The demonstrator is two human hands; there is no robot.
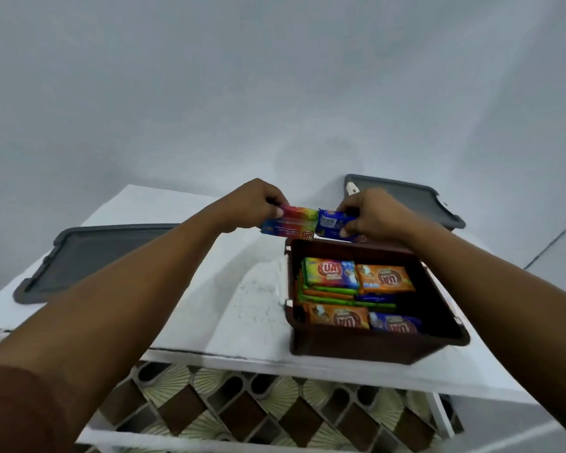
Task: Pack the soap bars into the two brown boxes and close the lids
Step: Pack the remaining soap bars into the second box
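Note:
A brown box stands open on the white table, partly filled with several wrapped soap bars in orange, green and blue. Just beyond its far rim, my left hand grips a rainbow-coloured soap bar by its left end. My right hand pinches a blue soap bar that touches the rainbow one end to end. One grey lid lies flat at the table's left. Another grey lid sits behind my right hand. Only one brown box shows.
The white table has a worn, speckled top, and its front edge runs below the box. A plain pale wall stands behind it. Patterned brown and cream floor tiles show under the table.

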